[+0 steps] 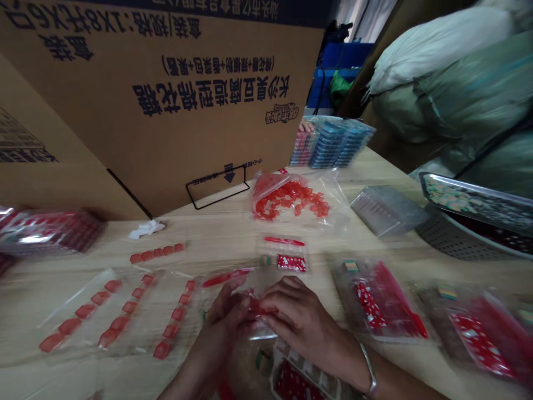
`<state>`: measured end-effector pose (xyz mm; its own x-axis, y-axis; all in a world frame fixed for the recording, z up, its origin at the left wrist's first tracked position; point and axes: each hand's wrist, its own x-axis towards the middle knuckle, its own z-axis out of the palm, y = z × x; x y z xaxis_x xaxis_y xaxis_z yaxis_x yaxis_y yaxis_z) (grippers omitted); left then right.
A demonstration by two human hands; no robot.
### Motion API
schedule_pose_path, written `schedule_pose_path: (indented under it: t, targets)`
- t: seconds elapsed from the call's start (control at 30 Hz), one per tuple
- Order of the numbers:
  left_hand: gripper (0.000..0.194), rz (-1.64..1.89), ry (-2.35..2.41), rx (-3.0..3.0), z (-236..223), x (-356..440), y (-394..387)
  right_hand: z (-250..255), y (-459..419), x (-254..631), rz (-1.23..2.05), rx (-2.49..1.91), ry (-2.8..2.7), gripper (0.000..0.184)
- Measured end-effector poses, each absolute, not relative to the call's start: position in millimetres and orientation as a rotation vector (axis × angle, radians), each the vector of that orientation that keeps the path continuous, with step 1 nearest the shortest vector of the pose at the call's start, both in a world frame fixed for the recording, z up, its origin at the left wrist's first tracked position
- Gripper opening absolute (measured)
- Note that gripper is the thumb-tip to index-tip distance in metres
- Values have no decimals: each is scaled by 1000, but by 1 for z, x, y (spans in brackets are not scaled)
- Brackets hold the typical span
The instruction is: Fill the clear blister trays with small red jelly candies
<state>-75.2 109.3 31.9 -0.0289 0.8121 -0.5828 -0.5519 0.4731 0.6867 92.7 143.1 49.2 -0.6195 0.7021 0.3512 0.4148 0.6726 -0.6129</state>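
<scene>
Nearest, btm ctr: clear tray (306,372) w/ red packet (291,383) in it, partly under R hand (297,314). R hand, w/ bracelet (368,369) on wrist, has thumb + fingers together, clamped on red bit (255,305) w/ clear film around it. L hand (227,311) meets it from other side, fingertips bent in at red bit; blurred, can't tell if they're clamped. Red bit sits btwn the two hands, above table (233,228).

Just past L hand: red stick (225,278). To its left, three slanted rows (129,307) of red pcs on clear plastic; a shorter row (156,254) a bit farther.

Right side: two clear packs (381,303) (478,330), each w/ white-dotted red packet + striped block. Beyond hands, ctr: small pack (283,254) w/ red stick on top, dotted packet below.

Farther: open bag (291,197) of loose red pcs, lying flat; clear box (385,211) to its right, then grey basket (470,233) w/ tray (478,203) on top. Far left: red stack (50,230), tissue (146,229) near big carton (208,111), its print upside down.

Back: blue stacks (337,143), another person's hand (306,126) by them; sacks (458,78) top right.
</scene>
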Motion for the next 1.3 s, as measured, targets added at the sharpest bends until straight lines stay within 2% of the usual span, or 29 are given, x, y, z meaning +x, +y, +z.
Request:
schedule_pose_path:
  t: [0.2, 0.33, 0.4, 0.53, 0.6, 0.73, 0.87, 1.03, 1.13, 1.23, 1.3]
  targets:
    - [57, 1125, 1110, 448, 25, -74, 108, 50, 140, 93, 556, -790, -2481, 11]
    - [54, 1046, 1107, 489, 30, -78, 109, 55, 164, 115, 785, -971, -2245, 12]
    - [53, 1008, 1114, 527, 34, -77, 110, 50, 180, 128, 1167, -1102, -2091, 25]
    - [62, 896, 1125, 598, 39, -73, 117, 32, 202, 147, 2324, -939, -1763, 53]
    - [64, 874, 1132, 652, 39, -75, 125, 30, 211, 155, 2514, -871, -1595, 51]
    - [60, 877, 1351, 1012, 28, -87, 149, 43, 246, 180, 2376, -922, -1528, 40]
    - [57, 881, 1533, 1362, 10, -99, 171, 47, 288, 201, 2228, -1030, -1506, 39]
    - [38, 942, 1447, 1337, 5, -102, 181, 37, 307, 201, 2178, -1122, -1569, 37]
    - [37, 951, 1420, 1299, 7, -101, 185, 42, 310, 197, 2101, -1096, -1696, 37]
    - [39, 962, 1433, 1277, 8, -100, 189, 54, 309, 193, 1839, -1077, -1920, 31]
    - [40, 988, 1463, 1256, 10, -99, 194, 60, 301, 188, 1446, -1073, -2128, 24]
